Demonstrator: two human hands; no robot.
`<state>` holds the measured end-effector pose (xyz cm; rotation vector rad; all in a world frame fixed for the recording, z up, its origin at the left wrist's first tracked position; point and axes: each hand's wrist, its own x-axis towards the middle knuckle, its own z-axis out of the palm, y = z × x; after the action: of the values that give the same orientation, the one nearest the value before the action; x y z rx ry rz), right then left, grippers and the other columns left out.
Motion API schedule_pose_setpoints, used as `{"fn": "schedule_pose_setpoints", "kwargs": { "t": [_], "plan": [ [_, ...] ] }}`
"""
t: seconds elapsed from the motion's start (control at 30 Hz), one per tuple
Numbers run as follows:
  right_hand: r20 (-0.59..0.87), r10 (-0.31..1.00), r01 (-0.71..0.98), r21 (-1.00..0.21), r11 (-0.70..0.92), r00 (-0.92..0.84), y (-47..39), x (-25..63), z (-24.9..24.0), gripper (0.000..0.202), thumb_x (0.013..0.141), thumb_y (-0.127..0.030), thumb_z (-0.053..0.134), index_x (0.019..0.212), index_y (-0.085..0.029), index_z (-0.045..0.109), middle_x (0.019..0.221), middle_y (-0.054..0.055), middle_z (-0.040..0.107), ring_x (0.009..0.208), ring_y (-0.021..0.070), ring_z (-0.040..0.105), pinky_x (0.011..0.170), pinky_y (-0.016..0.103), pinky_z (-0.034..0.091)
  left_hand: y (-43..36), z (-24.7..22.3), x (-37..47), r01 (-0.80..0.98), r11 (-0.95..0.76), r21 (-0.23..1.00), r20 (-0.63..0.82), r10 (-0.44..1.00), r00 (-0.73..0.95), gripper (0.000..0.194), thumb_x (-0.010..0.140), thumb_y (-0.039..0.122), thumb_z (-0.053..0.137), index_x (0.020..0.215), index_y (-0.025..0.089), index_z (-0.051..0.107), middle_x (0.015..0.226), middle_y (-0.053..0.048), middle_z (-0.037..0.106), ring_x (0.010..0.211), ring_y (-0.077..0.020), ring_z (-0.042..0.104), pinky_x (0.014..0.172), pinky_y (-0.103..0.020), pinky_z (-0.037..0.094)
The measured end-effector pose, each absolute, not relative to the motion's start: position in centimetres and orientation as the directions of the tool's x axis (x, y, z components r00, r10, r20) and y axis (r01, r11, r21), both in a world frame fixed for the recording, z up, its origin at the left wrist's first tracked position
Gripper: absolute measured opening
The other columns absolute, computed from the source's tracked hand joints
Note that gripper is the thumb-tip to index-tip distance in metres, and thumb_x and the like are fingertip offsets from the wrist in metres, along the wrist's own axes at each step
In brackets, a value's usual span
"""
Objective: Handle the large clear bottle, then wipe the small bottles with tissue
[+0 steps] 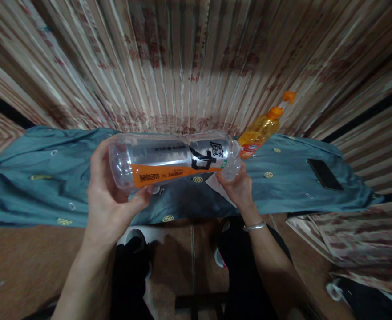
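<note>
The clear bottle [174, 155] spanned left to right, left hand [107, 206] clamped round its base, right hand [238, 189] round its neck end.

Head view: from the near side, looking forward and down
Held bottle [172, 156]: close
Curtain [182, 58]: faced, beyond the surface [285, 186]

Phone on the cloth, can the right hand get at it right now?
Probably, but not while holding on: the right hand grips the bottle near its neck and would likely need to let go. The cloth between hand and phone looks unblocked.
</note>
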<state>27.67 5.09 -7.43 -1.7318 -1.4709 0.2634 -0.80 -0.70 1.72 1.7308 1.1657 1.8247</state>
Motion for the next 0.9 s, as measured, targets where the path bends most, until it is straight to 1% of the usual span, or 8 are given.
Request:
{"fn": "schedule_pose_setpoints", "kwargs": {
  "t": [0.07, 0.23, 0.37, 0.53, 0.7, 0.83, 0.9],
  "plan": [
    [0.334, 0.896, 0.723, -0.691, 0.021, 0.294, 5.08, 27.68, -7.38, 0.078, 0.071, -0.046, 0.075, 0.138, -0.014, 0.051, 0.115, 0.018, 0.075, 0.105, 0.0373, 0.072, 0.086, 0.048, 0.057, -0.75, 1.77, -0.77, 0.253, -0.587, 0.769, 0.634, 0.753, -0.178, 0.095, 0.053, 0.042, 0.097, 0.138, 0.030, 0.058, 0.132, -0.008, 0.060, 0.119, -0.0259, 0.063, 0.092, -0.040, 0.062],
    [0.351, 0.889, 0.729, -0.684, 0.028, 0.295, 5.14, 27.72, -7.54, 0.079, 0.071, -0.048, 0.074, 0.138, -0.013, 0.052, 0.114, 0.019, 0.075, 0.103, 0.0374, 0.072, 0.085, 0.049, 0.057, -0.74, 1.74, -0.83, 0.270, -0.585, 0.765, 0.636, 0.751, -0.174, 0.095, 0.053, 0.043, 0.096, 0.138, 0.030, 0.057, 0.135, -0.009, 0.059, 0.125, -0.0276, 0.060, 0.100, -0.044, 0.058],
    [0.353, 0.887, 0.731, -0.682, 0.028, 0.296, 5.14, 27.71, -7.56, 0.079, 0.071, -0.048, 0.074, 0.138, -0.013, 0.052, 0.115, 0.019, 0.075, 0.102, 0.0369, 0.073, 0.085, 0.048, 0.057, -0.62, 1.68, -0.81, 0.259, -0.604, 0.753, 0.652, 0.737, -0.178, 0.094, 0.052, 0.042, 0.097, 0.137, 0.030, 0.059, 0.131, -0.008, 0.060, 0.118, -0.0254, 0.063, 0.093, -0.040, 0.062],
    [0.333, 0.893, 0.729, -0.685, 0.009, 0.303, 5.12, 27.62, -7.40, 0.080, 0.070, -0.047, 0.075, 0.138, -0.012, 0.051, 0.114, 0.019, 0.075, 0.103, 0.0375, 0.073, 0.086, 0.049, 0.057, -0.62, 1.66, -0.82, 0.270, -0.600, 0.753, 0.651, 0.739, -0.173, 0.094, 0.053, 0.042, 0.096, 0.138, 0.029, 0.058, 0.132, -0.008, 0.060, 0.121, -0.0254, 0.061, 0.097, -0.041, 0.059],
    [0.358, 0.887, 0.728, -0.685, 0.038, 0.291, 5.18, 27.69, -7.62, 0.078, 0.071, -0.048, 0.074, 0.137, -0.014, 0.051, 0.115, 0.019, 0.075, 0.103, 0.0364, 0.073, 0.085, 0.047, 0.058, -0.60, 1.59, -0.85, 0.284, -0.603, 0.745, 0.659, 0.730, -0.179, 0.093, 0.055, 0.043, 0.096, 0.138, 0.028, 0.058, 0.130, -0.008, 0.060, 0.118, -0.0250, 0.063, 0.092, -0.038, 0.062],
    [0.360, 0.884, 0.732, -0.681, 0.030, 0.299, 5.18, 27.74, -7.75, 0.078, 0.071, -0.050, 0.074, 0.137, -0.014, 0.052, 0.114, 0.017, 0.076, 0.102, 0.0361, 0.073, 0.085, 0.047, 0.058, -0.60, 1.54, -0.87, 0.286, -0.600, 0.748, 0.656, 0.734, -0.174, 0.094, 0.053, 0.043, 0.096, 0.137, 0.028, 0.058, 0.132, -0.009, 0.058, 0.123, -0.0276, 0.060, 0.099, -0.044, 0.059],
    [0.357, 0.885, 0.728, -0.685, 0.032, 0.298, 5.16, 27.72, -7.70, 0.078, 0.070, -0.049, 0.074, 0.137, -0.014, 0.052, 0.114, 0.017, 0.076, 0.102, 0.0362, 0.073, 0.085, 0.048, 0.058, -0.65, 1.55, -0.88, 0.277, -0.592, 0.756, 0.646, 0.744, -0.172, 0.094, 0.054, 0.042, 0.096, 0.138, 0.029, 0.057, 0.133, -0.008, 0.058, 0.123, -0.0281, 0.060, 0.101, -0.047, 0.058]
  ]
}}
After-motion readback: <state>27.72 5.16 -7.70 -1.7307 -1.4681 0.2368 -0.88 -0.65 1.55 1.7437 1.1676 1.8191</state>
